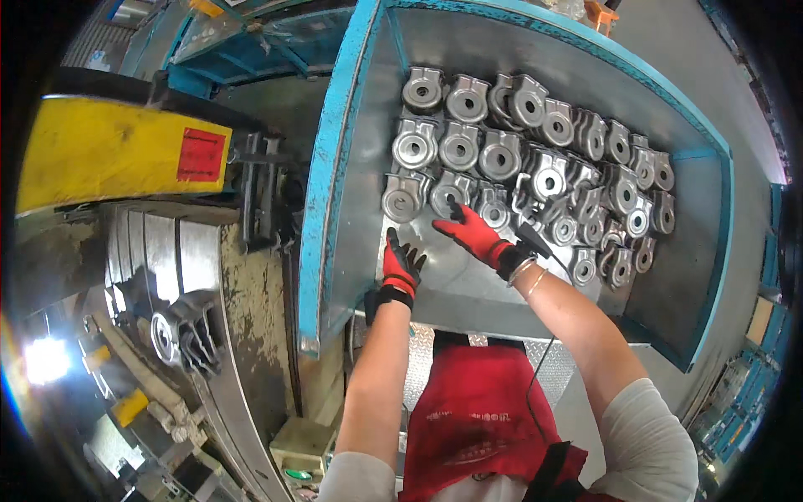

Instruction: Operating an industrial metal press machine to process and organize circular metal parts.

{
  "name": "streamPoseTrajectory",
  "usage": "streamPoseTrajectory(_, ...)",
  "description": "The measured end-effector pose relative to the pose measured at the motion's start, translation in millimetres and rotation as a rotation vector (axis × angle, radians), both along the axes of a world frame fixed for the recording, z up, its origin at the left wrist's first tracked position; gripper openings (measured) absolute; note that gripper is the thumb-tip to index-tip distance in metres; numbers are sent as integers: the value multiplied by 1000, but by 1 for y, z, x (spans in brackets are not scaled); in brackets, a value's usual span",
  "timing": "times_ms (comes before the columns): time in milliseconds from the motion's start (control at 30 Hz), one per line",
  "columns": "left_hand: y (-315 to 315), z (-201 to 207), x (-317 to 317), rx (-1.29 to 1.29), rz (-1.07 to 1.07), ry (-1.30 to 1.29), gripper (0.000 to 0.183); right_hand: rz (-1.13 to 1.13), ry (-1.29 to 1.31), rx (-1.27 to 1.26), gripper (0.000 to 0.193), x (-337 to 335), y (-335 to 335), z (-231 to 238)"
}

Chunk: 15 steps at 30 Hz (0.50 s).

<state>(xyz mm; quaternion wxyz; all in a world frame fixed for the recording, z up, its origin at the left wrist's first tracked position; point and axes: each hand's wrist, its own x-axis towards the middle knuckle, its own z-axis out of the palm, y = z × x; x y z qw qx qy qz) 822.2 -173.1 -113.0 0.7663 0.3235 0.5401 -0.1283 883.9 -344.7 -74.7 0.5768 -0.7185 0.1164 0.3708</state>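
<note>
Over the near left of a metal-lined bin (510, 316), my left hand (403, 263) in a red and black glove has its fingers spread, with nothing in them. My right hand (473, 232), gloved alike, reaches left with thumb and forefinger apart. Its forefinger overlaps the lower edge of a round stamped metal bracket (452, 186) in the front row; whether it touches I cannot tell. Just beyond my left hand lies another such bracket (403, 201). Several more brackets (501, 156), each a ring with a central hole, stand in rows and stacks, more jumbled toward the right.
The bin's blue rim (333, 167) rises on the left and runs round the far side. Left of it are a yellow machine beam (109, 151), a worn machine block (251, 309) and a small stack of brackets (186, 333). A thin cable (535, 393) hangs from my right wrist.
</note>
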Motion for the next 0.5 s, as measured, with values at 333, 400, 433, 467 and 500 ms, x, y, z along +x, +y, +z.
streamPoseTrajectory(333, 15, -78, 31, -51, 44, -84, 78, 395, -476, -687, 97, 83, 70, -77)
streamPoseTrajectory(400, 19, -89, 35, -60, 34, -138, 76, 461, -443, -669, 94, 89, 76, -83)
streamPoseTrajectory(433, 20, -94, 38, -66, 27, -165, 75, 461, -425, -680, 94, 92, 77, -85)
streamPoseTrajectory(467, 20, -99, 41, -85, 32, -180, 72, 466, -409, -672, 94, 95, 77, -87)
streamPoseTrajectory(500, 18, -103, 43, -110, 39, -197, 69, 469, -397, -682, 94, 97, 78, -89)
